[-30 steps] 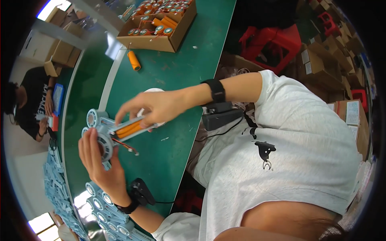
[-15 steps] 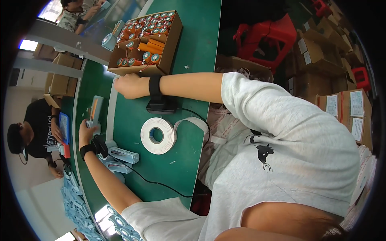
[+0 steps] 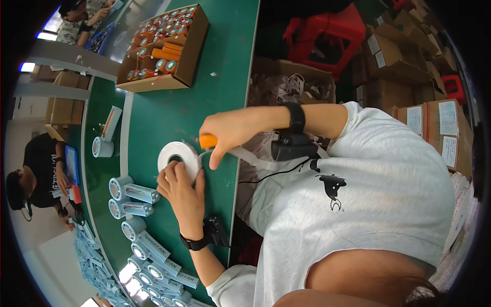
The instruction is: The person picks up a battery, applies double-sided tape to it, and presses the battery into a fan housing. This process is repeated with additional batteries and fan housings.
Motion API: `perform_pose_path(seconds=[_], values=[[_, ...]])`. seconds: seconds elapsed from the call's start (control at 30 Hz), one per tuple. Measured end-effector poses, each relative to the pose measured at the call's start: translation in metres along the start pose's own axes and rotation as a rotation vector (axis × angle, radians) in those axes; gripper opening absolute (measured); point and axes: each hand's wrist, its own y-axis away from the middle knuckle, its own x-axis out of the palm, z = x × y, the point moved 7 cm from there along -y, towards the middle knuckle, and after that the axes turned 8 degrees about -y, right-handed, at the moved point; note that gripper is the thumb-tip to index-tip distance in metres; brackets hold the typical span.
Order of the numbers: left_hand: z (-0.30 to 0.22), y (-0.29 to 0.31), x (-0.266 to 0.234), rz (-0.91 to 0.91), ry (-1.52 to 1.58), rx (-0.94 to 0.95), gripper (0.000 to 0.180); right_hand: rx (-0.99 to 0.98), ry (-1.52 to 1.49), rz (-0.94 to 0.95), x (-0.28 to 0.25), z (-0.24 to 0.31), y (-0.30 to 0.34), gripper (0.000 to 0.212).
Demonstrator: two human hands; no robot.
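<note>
A roll of white double-sided tape (image 3: 164, 156) lies on the green bench. My left hand (image 3: 185, 192) grips it, with fingertips at its core and the thumb along its near side. A loose tape strip (image 3: 258, 161) runs from the roll past my other hand toward the bench edge. My right hand (image 3: 232, 132) is closed around an orange cylindrical battery (image 3: 208, 141), just right of the roll; its palm hides part of the battery. Across the bench, a light blue fan housing (image 3: 105, 146) lies with its handle cavity facing up.
A cardboard box (image 3: 197, 48) of orange batteries with wires stands at the far side. More blue fan housings (image 3: 134, 230) line the left of the bench. A carton of scraps (image 3: 327, 77) and a red stool (image 3: 337, 36) are on the right. Another person (image 3: 38, 171) works opposite.
My right hand has come from the battery box to the tape, holding a battery. My left hand has let go of the fan housing and moved onto the roll. The view has shifted.
</note>
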Motion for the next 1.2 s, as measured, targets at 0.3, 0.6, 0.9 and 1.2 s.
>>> perform_pose_path(seconds=[0.3, 0.6, 0.9, 1.2], values=[[0.034, 0.029, -0.042, -0.469, -0.081, -0.244, 0.053, -0.470, -0.071, -0.301, 0.006, 0.030, 0.027, 0.025], [0.062, 0.060, -0.047, -0.809, -0.120, -0.338, 0.062, -0.170, -0.845, 0.123, 0.052, 0.031, -0.004, 0.017], [0.049, 0.059, -0.057, -0.767, -0.200, -0.335, 0.054, -0.177, -0.500, 0.077, 0.068, 0.060, -0.007, 0.014], [0.080, 0.077, -0.079, -0.853, -0.254, -0.357, 0.052, -0.376, 0.066, 0.306, 0.058, 0.054, 0.019, 0.021]])
